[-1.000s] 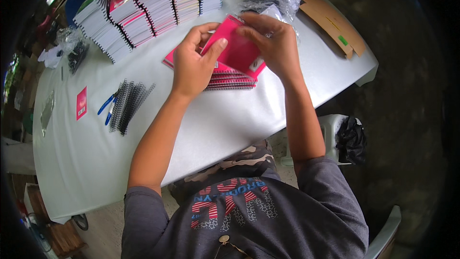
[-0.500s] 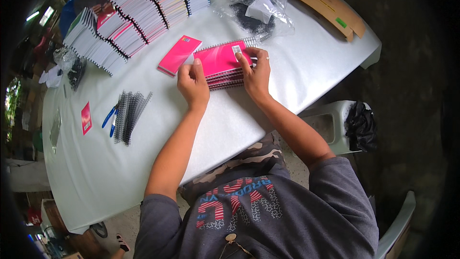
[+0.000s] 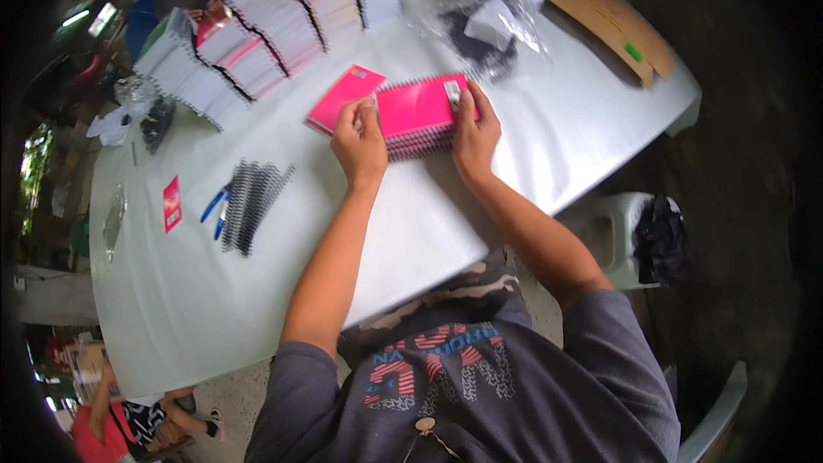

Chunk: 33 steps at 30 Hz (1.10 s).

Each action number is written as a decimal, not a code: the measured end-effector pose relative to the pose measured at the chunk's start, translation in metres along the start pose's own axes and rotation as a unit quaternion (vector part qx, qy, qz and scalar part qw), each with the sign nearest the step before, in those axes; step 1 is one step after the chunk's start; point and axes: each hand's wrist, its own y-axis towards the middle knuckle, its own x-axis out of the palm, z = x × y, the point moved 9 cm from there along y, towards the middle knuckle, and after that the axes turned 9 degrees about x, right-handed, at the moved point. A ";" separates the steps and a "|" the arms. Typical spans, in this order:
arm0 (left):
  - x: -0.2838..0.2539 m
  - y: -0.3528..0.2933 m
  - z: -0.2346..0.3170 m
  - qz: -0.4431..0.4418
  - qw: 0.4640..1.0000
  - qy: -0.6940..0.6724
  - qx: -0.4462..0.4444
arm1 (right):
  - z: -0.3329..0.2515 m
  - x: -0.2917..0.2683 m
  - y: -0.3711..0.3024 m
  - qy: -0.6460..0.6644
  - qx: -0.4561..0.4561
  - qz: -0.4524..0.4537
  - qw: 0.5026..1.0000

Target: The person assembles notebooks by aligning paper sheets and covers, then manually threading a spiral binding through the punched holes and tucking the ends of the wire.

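Between my two hands is a stack of pink spiral notebooks (image 3: 415, 110), lying on the white-covered table with wire coils along the long sides. My left hand (image 3: 358, 144) is closed at the stack's left end, thumb uppermost. Around the right end, beside a white label on the top cover, my right hand (image 3: 477, 135) is closed, its fingers along the short edge. The undersides of the fingers are hidden. Just beyond my left hand lie loose pink covers or pads (image 3: 348, 96), partly behind it.
Left on the table (image 3: 197, 309) are loose black wire coils (image 3: 252, 206), blue-handled pliers (image 3: 216, 206) and a small pink card (image 3: 172, 204). Tall stacks of bound books (image 3: 283, 13) stand far left, a person behind them. Clear plastic bags (image 3: 493, 9) and a cardboard piece (image 3: 604, 21) lie far right.
The view has shifted, so the table appears farther right. My right thumb has moved from the top cover to the stack's right end. The top notebook now sits more squarely over the others.
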 end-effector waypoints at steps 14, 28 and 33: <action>-0.095 0.034 0.028 -0.047 0.907 0.391 0.152 | -0.090 0.031 -0.098 -0.097 -0.446 -0.187 0.870; -0.183 -0.075 0.017 0.004 0.996 -0.057 -0.069 | -0.028 0.147 -0.167 -0.028 0.084 -0.655 0.750; -0.154 -0.098 -0.011 -0.027 0.988 -0.066 -0.137 | 0.006 0.135 -0.152 -0.021 0.097 -0.637 0.765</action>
